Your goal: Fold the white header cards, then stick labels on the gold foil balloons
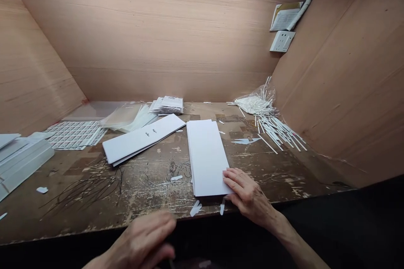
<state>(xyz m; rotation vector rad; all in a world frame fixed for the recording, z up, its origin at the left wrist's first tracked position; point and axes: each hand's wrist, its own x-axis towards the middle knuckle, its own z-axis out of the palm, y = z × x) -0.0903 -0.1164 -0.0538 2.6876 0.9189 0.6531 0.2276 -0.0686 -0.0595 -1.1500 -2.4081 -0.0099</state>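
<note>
here the right hand (249, 195), grip open, rests on white card (206, 155) pointing lengthwise forward

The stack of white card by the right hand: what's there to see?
The stack of white card is a pile of long, rectangular sheets, matte and paper-like, their layered edges showing along the left side. It lies flat on the scarred wooden workbench, lengthwise away from the person, its near end close to the bench edge. The fingers of the right hand rest on its near right corner.
</note>
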